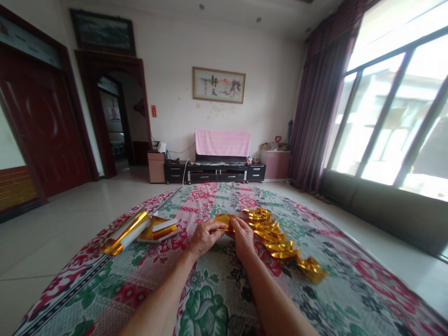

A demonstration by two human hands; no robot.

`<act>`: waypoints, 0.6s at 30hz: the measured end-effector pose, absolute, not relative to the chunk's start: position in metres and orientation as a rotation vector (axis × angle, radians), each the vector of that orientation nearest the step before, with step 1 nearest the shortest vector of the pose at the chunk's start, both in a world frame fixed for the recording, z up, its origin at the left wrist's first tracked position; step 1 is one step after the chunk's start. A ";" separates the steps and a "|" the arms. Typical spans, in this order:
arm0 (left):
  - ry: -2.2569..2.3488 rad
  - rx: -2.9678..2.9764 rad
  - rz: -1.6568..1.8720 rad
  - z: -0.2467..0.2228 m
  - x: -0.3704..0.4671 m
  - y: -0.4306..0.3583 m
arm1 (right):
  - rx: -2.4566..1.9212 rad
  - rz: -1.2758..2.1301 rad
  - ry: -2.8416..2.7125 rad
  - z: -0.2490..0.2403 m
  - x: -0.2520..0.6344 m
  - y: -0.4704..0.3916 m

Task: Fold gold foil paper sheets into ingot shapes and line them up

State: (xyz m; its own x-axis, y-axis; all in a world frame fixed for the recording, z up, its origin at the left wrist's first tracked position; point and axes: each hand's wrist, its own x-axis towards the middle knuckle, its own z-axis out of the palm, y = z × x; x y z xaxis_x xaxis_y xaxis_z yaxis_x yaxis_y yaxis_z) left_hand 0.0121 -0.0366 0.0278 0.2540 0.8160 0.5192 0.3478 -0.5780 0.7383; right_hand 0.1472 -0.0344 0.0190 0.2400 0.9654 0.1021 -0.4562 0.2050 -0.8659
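Between my two hands, a sheet of gold foil paper (224, 220) is held a little above the patterned cloth. My left hand (206, 235) pinches its left side with thumb and fingers. On the right side, the fingers of my right hand (243, 235) are closed on the same sheet, hiding part of it. A row of folded gold foil pieces (276, 240) lies just right of my right hand. To the left rest a curled stack of gold foil paper (128, 231) with white edges and a smaller stack of foil sheets (161, 228).
The floral cloth (206, 308) spreads over a broad round-edged surface. Beyond it stands a low black TV cabinet (219, 175) with a pink cloth (223, 142) over the screen. A red door (42, 112) is at the left; purple curtains (317, 102) hang beside the window at the right.
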 end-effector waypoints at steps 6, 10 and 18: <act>1.037 1.949 1.305 0.027 0.010 -0.035 | -0.822 1.225 -0.746 0.019 0.148 -0.034; 1.042 1.756 1.363 0.025 0.012 -0.033 | -0.826 1.251 -0.752 0.019 0.149 -0.032; 1.003 1.433 1.471 0.029 0.022 -0.032 | -0.876 1.241 -0.847 0.020 0.149 -0.032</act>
